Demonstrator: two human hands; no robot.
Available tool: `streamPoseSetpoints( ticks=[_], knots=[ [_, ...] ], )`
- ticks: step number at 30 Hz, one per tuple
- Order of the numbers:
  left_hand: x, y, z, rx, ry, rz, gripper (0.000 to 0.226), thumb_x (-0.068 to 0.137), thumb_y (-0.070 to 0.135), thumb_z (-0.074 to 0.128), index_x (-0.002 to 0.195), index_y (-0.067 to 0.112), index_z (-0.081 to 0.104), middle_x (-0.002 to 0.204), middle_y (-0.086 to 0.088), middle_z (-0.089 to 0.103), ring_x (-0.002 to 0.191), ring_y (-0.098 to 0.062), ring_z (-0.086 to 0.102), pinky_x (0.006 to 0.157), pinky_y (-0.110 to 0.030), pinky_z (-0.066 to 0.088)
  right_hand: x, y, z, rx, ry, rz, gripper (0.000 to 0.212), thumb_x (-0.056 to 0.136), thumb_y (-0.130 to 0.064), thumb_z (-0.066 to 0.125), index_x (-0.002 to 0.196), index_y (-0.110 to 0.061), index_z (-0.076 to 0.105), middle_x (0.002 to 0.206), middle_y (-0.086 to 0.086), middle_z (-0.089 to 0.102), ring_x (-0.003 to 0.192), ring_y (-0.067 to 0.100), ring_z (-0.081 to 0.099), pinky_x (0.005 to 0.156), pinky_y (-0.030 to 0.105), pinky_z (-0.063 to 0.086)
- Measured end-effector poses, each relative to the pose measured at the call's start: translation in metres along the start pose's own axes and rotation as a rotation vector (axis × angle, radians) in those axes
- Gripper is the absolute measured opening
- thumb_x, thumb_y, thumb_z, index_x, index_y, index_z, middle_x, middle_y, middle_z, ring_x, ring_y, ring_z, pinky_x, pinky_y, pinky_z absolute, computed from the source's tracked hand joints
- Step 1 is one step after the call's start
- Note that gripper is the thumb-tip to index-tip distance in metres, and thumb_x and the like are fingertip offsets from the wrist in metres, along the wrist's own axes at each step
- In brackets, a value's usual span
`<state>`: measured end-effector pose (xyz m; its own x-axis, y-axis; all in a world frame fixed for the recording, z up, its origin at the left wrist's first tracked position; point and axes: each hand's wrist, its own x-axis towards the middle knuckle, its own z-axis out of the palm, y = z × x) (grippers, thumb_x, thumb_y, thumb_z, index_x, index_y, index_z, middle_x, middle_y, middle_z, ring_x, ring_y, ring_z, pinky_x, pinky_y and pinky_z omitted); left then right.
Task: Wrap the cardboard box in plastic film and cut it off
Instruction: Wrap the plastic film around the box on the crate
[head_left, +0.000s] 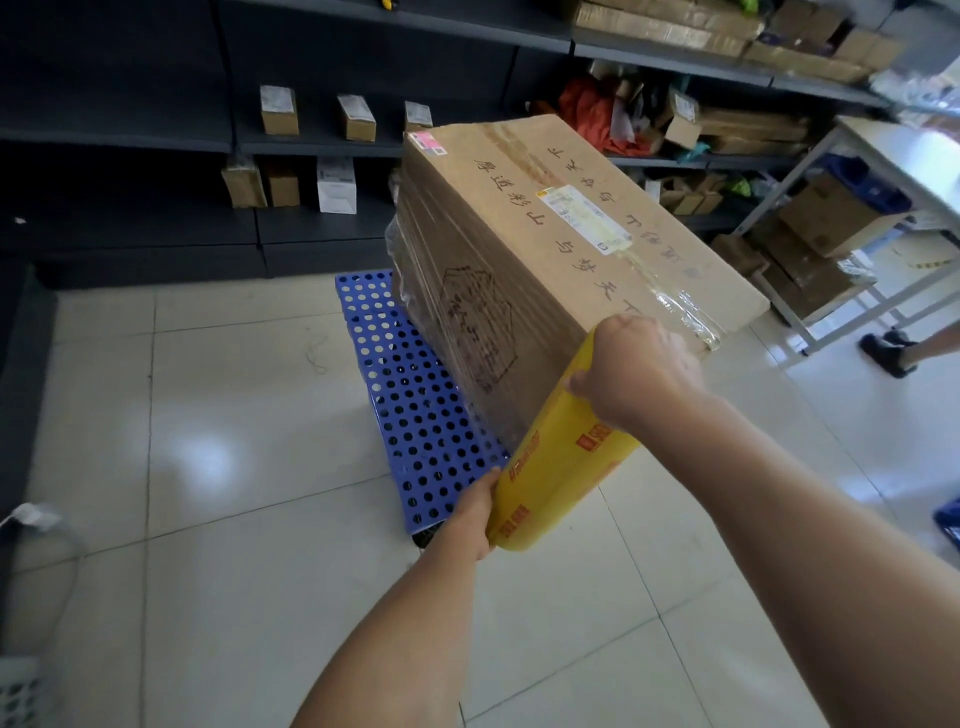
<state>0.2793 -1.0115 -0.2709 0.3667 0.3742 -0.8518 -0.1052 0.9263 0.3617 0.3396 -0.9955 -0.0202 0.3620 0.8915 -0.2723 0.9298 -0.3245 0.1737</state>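
Cardboard box (545, 234) stands on a blue perforated pallet (410, 410) on the tiled floor (234, 467), in front of dark shelves (311, 148). Box top bears handwritten characters, a shipping label and clear tape. Clear film (457, 296) is stretched over its left side face, bunched at the far corner. Yellow film roll (561, 462) is tilted against the box's near corner, upper end up by the top edge. Right hand (634, 371) is clenched over the roll's upper end, knuckles toward the camera. Left hand (470, 512) grasps the lower end, thumb along the roll's side — its fingers are hidden behind the roll. Small cartons (279, 110) sit spaced on the shelves. At right is a white table (904, 156) with boxes under it, and beside it another person's shoe (885, 351) on the floor.
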Motion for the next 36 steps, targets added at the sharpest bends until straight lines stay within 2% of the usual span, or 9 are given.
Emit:
streamPoseSetpoints(
  ticks=[3, 7, 13, 19, 21, 24, 28, 33, 36],
  knots=[
    [-0.003, -0.002, 0.003, 0.034, -0.034, -0.034, 0.054, 0.094, 0.050, 0.046, 0.127, 0.008, 0.055, 0.127, -0.016, 0.059, 0.113, -0.032, 0.057, 0.098, -0.044, 0.047, -0.005, 0.003, -0.001, 0.017, -0.010, 0.054, 0.031, 0.093, -0.040, 0.056, 0.090, -0.011, 0.045, 0.068, 0.001, 0.037, 0.055, 0.015, 0.038, 0.045, 0.026, 0.033],
    [0.042, -0.018, -0.003, 0.074, -0.005, -0.053, 0.063, 0.088, 0.062, 0.044, 0.126, 0.014, 0.058, 0.120, -0.017, 0.063, 0.108, -0.032, 0.061, 0.100, -0.050, 0.045, -0.007, 0.009, 0.005, 0.023, -0.023, 0.134, 0.041, 0.091, -0.048, 0.053, 0.081, -0.011, 0.042, 0.068, 0.002, 0.039, 0.064, 0.018, 0.042, 0.058, 0.032, 0.039],
    [0.009, -0.016, 0.001, 0.107, -0.033, -0.086, 0.035, 0.101, 0.018, 0.031, 0.077, 0.008, 0.055, 0.079, -0.011, 0.058, 0.074, -0.025, 0.055, 0.091, -0.042, 0.045, -0.007, 0.015, 0.007, 0.109, -0.037, 0.191, 0.053, 0.081, -0.057, 0.062, 0.065, -0.014, 0.036, 0.068, 0.002, 0.043, 0.074, 0.023, 0.048, 0.058, 0.032, 0.040],
    [0.020, -0.021, 0.006, 0.044, -0.010, -0.053, 0.031, 0.101, 0.021, 0.032, 0.096, 0.008, 0.059, 0.089, -0.012, 0.062, 0.083, -0.027, 0.059, 0.088, -0.042, 0.048, -0.010, 0.027, 0.016, 0.131, -0.067, 0.121, 0.027, 0.074, -0.013, 0.071, 0.067, -0.011, 0.045, 0.070, 0.002, 0.047, 0.055, 0.015, 0.043, 0.042, 0.022, 0.035],
    [0.021, -0.022, 0.010, 0.043, -0.011, -0.040, 0.032, 0.102, 0.022, 0.033, 0.094, 0.008, 0.061, 0.089, -0.011, 0.063, 0.082, -0.025, 0.060, 0.085, -0.039, 0.048, -0.009, 0.030, 0.019, 0.116, -0.048, 0.106, 0.025, 0.076, -0.016, 0.071, 0.070, -0.011, 0.047, 0.069, 0.001, 0.045, 0.055, 0.015, 0.043, 0.044, 0.023, 0.036],
    [0.035, -0.027, 0.017, 0.091, 0.045, 0.016, 0.040, 0.098, 0.035, 0.042, 0.121, 0.007, 0.060, 0.109, -0.013, 0.067, 0.098, -0.027, 0.063, 0.089, -0.038, 0.051, -0.009, 0.034, 0.021, 0.090, -0.032, 0.088, 0.029, 0.082, -0.029, 0.069, 0.082, -0.012, 0.045, 0.069, 0.000, 0.040, 0.066, 0.022, 0.047, 0.055, 0.029, 0.039],
    [0.039, -0.033, 0.034, 0.002, 0.012, 0.012, 0.054, 0.098, 0.044, 0.040, 0.137, 0.007, 0.045, 0.137, -0.016, 0.051, 0.121, -0.031, 0.053, 0.094, -0.041, 0.043, -0.010, 0.053, 0.029, 0.111, -0.018, 0.110, 0.044, 0.084, -0.045, 0.066, 0.069, -0.013, 0.040, 0.070, 0.002, 0.044, 0.074, 0.026, 0.053, 0.058, 0.033, 0.043],
    [0.044, -0.042, 0.053, -0.143, -0.044, 0.027, 0.044, 0.100, 0.023, 0.037, 0.132, -0.004, 0.050, 0.129, -0.025, 0.056, 0.118, -0.036, 0.056, 0.101, -0.047, 0.044, -0.002, 0.079, 0.036, 0.130, 0.041, 0.138, 0.048, 0.086, -0.048, 0.063, 0.064, -0.013, 0.038, 0.068, 0.003, 0.045, 0.070, 0.025, 0.053, 0.052, 0.032, 0.040],
    [0.053, -0.049, 0.063, -0.207, -0.060, 0.060, 0.036, 0.102, 0.023, 0.036, 0.122, 0.002, 0.058, 0.121, -0.016, 0.063, 0.103, -0.029, 0.062, 0.089, -0.044, 0.052, 0.004, 0.089, 0.039, 0.123, 0.067, 0.129, 0.049, 0.086, -0.048, 0.062, 0.064, -0.013, 0.036, 0.069, 0.003, 0.042, 0.071, 0.025, 0.051, 0.053, 0.031, 0.039]
  ],
)
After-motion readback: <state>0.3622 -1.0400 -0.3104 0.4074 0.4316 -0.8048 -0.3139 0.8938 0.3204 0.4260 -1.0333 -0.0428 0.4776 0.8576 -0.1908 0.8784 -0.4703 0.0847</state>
